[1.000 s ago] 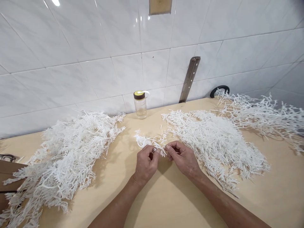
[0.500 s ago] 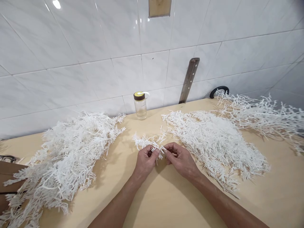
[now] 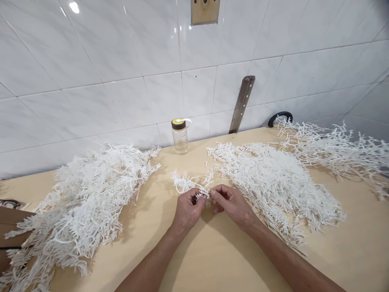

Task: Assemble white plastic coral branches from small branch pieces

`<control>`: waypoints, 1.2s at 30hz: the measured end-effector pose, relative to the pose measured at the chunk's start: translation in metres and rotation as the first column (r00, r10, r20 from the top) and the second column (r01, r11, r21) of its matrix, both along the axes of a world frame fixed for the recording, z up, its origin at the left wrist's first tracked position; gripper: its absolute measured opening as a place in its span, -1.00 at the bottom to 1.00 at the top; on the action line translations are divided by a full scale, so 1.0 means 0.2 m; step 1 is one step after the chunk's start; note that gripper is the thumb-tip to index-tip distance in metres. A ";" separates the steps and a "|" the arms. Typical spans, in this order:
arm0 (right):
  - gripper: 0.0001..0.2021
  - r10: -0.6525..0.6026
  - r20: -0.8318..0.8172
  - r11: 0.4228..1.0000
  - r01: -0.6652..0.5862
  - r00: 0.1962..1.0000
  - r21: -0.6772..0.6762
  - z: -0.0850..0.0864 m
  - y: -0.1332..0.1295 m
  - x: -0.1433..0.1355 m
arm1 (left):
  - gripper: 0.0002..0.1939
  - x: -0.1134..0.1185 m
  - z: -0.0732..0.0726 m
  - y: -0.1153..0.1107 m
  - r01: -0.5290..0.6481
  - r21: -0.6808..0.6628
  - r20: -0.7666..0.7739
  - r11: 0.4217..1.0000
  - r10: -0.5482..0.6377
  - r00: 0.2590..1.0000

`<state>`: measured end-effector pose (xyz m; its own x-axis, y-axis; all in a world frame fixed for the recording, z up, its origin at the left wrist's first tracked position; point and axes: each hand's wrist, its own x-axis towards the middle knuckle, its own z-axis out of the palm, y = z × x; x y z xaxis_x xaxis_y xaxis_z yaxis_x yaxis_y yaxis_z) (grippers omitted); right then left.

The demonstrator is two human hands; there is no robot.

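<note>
A small white branched sprig (image 3: 186,181) is between my hands above the tan table (image 3: 225,259). My left hand (image 3: 189,207) pinches its lower part between thumb and index finger. My right hand (image 3: 228,202) is pinched at the sprig's right end, with thumb and index finger together; the fingers partly hide the tips there. A large heap of white branched pieces (image 3: 94,202) lies to the left. Another heap of white pieces (image 3: 273,178) spreads to the right of my hands.
A clear bottle with a yellow and brown lid (image 3: 180,138) stands by the tiled wall. A metal strip (image 3: 242,104) leans there. Longer white branches (image 3: 337,148) and a black curved object (image 3: 280,117) lie at the back right. A brown box (image 3: 13,227) sits at the left edge.
My left hand has shifted slightly right and down, and the sprig has turned a little between my fingers. The right hand stays nearly in place. The view has tilted slightly.
</note>
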<state>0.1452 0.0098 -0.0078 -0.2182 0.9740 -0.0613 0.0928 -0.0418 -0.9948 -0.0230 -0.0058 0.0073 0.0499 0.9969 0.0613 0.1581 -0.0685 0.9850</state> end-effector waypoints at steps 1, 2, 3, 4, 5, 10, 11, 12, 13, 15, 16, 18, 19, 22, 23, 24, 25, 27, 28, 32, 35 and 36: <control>-0.62 0.009 0.000 1.000 -0.009 1.000 -0.001 0.00 0.00 0.00 | -0.77 0.00 0.00 0.00 0.002 0.013 -0.022 1.000 -0.002 1.000; -0.64 0.018 0.004 1.000 -0.018 1.000 -0.003 0.01 0.00 0.00 | -0.76 0.00 0.00 -0.01 0.004 0.027 -0.043 1.000 -0.003 0.999; -0.65 0.026 0.012 1.000 -0.026 1.000 -0.004 0.01 0.00 0.00 | -0.75 0.00 0.00 -0.01 0.006 0.040 -0.060 0.999 -0.004 0.998; -0.66 0.032 0.023 0.999 -0.032 0.999 -0.004 0.02 0.00 0.01 | -0.73 0.00 0.00 -0.02 0.007 0.054 -0.068 0.999 -0.004 0.998; -0.67 0.037 0.037 0.999 -0.037 0.999 -0.004 0.02 0.00 0.01 | -0.72 0.00 0.00 -0.02 0.010 0.065 -0.070 0.998 -0.005 0.998; -0.72 0.032 0.113 0.999 -0.034 0.993 0.011 0.04 -0.01 0.00 | -0.70 0.00 -0.03 -0.01 -0.047 0.100 -0.088 0.994 0.056 0.995; -0.72 0.031 0.124 0.999 -0.034 0.992 0.020 0.04 -0.02 0.00 | -0.71 0.00 -0.04 -0.01 -0.067 0.107 -0.094 0.992 0.077 0.993; -0.72 0.034 0.130 0.999 -0.038 0.991 0.029 0.04 -0.02 0.00 | -0.73 0.00 -0.05 -0.01 -0.086 0.111 -0.097 0.990 0.097 0.991; -0.72 0.039 0.133 0.998 -0.044 0.990 0.036 0.04 -0.02 0.00 | -0.74 0.00 -0.06 0.00 -0.101 0.107 -0.095 0.989 0.111 0.989; -0.71 0.047 0.129 0.998 -0.052 0.991 0.033 0.03 -0.02 0.00 | -0.75 0.00 -0.07 0.00 -0.117 0.072 -0.076 0.991 0.123 0.990; -0.71 0.048 0.124 0.998 -0.051 0.991 0.024 0.03 -0.02 0.00 | -0.74 0.01 -0.07 0.00 -0.117 0.048 -0.062 0.992 0.120 0.991; -0.70 0.046 0.110 0.999 -0.047 0.993 0.008 0.03 -0.01 0.00 | -0.72 0.01 -0.07 0.00 -0.107 0.020 -0.035 0.994 0.107 0.994; -0.70 0.046 0.104 0.999 -0.047 0.993 0.006 0.03 -0.01 0.00 | -0.72 0.00 -0.07 0.00 -0.099 0.018 -0.027 0.995 0.100 0.995; -0.70 0.048 0.091 0.999 -0.050 0.995 0.013 0.03 -0.01 0.00 | -0.74 0.00 -0.04 0.01 -0.074 0.021 -0.022 0.997 0.074 0.997; -0.70 0.041 0.091 0.999 -0.042 0.995 0.012 0.03 -0.01 0.00 | -0.74 -0.01 -0.03 0.01 -0.068 0.012 -0.017 0.998 0.068 0.998; -0.71 0.028 0.092 1.000 -0.029 0.995 0.010 0.03 -0.01 0.00 | -0.75 -0.01 -0.02 0.01 -0.063 -0.001 -0.009 0.998 0.063 0.998; -0.72 0.011 0.093 1.000 -0.012 0.996 0.007 0.03 -0.01 0.00 | -0.75 -0.01 -0.02 0.01 -0.063 -0.014 -0.003 0.998 0.063 0.998; -0.73 -0.024 0.091 1.000 0.023 0.996 0.007 0.04 0.00 0.00 | -0.74 0.00 -0.01 0.01 -0.065 -0.031 -0.001 0.997 0.065 0.998; -0.72 -0.032 0.086 0.999 0.031 0.996 0.011 0.04 0.00 0.00 | -0.73 0.00 -0.02 0.01 -0.065 -0.032 -0.008 0.997 0.065 0.998; -0.67 0.004 0.064 1.000 -0.006 0.998 0.027 0.04 0.00 0.00 | -0.72 0.01 -0.03 0.01 -0.057 0.002 -0.039 0.998 0.057 0.998; -0.68 0.029 0.048 0.999 -0.029 0.998 0.016 0.05 0.00 -0.01 | -0.73 0.01 -0.04 0.00 -0.064 0.025 -0.061 0.998 0.065 0.996; -0.70 0.025 0.042 1.000 -0.026 0.999 0.011 0.05 -0.01 -0.02 | -0.74 0.01 -0.04 0.00 -0.072 0.026 -0.070 0.997 0.073 0.995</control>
<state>0.1410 0.0087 0.0016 -0.2406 0.9688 -0.0593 0.1348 -0.0271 -0.9905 -0.0209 -0.0050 -0.0007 -0.0175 0.9963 0.0840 0.2328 -0.0776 0.9694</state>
